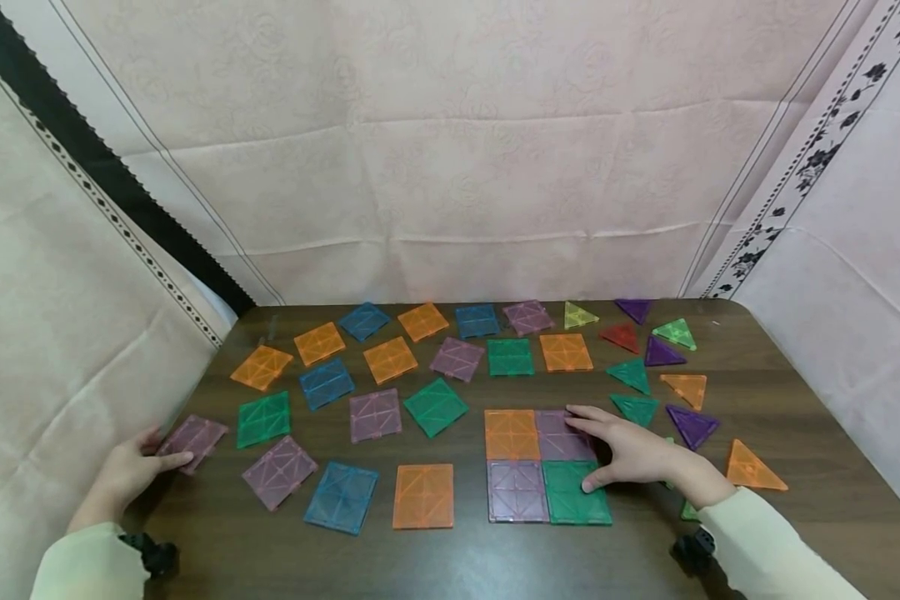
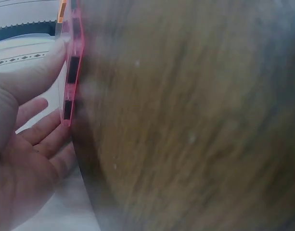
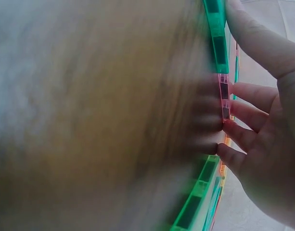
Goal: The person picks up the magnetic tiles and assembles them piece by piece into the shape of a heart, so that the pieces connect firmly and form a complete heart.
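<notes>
At the table's left edge my left hand pinches a translucent purple square magnetic tile, thumb on top and fingers at its outer edge. Dark magnets show along this tile's side in the left wrist view. My right hand rests on a two-by-two block of flat square tiles. Its thumb lies on the green tile, and its fingertips touch the right side of the purple tile behind. An orange tile and another purple tile form the block's left half.
Several loose square tiles spread across the left and middle, among them a blue one and an orange one near the front. Triangle tiles, including an orange one, lie scattered at the right. A pale cloth hangs behind the wooden table.
</notes>
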Demonstrator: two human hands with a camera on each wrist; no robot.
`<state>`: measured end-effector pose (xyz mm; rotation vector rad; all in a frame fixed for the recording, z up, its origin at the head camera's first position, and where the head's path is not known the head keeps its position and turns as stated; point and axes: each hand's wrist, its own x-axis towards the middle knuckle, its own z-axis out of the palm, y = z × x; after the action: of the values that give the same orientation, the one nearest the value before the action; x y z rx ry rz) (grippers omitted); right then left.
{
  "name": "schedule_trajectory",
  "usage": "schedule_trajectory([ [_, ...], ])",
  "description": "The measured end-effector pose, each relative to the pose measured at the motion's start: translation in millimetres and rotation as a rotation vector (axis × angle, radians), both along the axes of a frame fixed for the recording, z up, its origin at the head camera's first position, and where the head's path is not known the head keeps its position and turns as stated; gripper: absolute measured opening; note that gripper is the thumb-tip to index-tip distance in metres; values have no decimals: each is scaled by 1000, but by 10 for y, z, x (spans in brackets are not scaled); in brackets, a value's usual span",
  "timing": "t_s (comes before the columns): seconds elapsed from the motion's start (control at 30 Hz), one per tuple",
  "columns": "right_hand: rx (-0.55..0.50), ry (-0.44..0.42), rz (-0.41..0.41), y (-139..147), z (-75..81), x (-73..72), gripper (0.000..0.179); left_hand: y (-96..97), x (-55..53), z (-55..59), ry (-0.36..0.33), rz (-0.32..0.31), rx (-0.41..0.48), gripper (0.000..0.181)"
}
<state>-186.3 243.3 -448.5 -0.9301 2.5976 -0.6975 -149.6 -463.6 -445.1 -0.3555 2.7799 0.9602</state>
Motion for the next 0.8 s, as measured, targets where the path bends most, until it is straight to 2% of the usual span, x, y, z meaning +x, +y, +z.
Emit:
schedule_trajectory([
  [0.27,-2,-2,-1,3,-1,3,94,-52,-15,26,35,-17,-137,93],
  [0.33,-3,-4,-2,5,-1,0,94,-27,-18,46,73,-7,-161,87],
  [0.4,-3,-4,-2,9,-2,-5,94,2,-22,69,146,2,-174,76],
  [0.47,-3,-3,-1,11,-4,-8,94,32,-27,95,218,19,-174,63],
  [0.57,-5,-4,-1,13,-6,-7,94,79,-26,146,267,50,-132,47],
  [0.7,-9,-9,-4,10,-7,2,94,132,-23,247,227,65,-60,41],
  [0.8,-9,-13,-6,7,-10,6,94,197,-44,356,247,31,-94,39],
])
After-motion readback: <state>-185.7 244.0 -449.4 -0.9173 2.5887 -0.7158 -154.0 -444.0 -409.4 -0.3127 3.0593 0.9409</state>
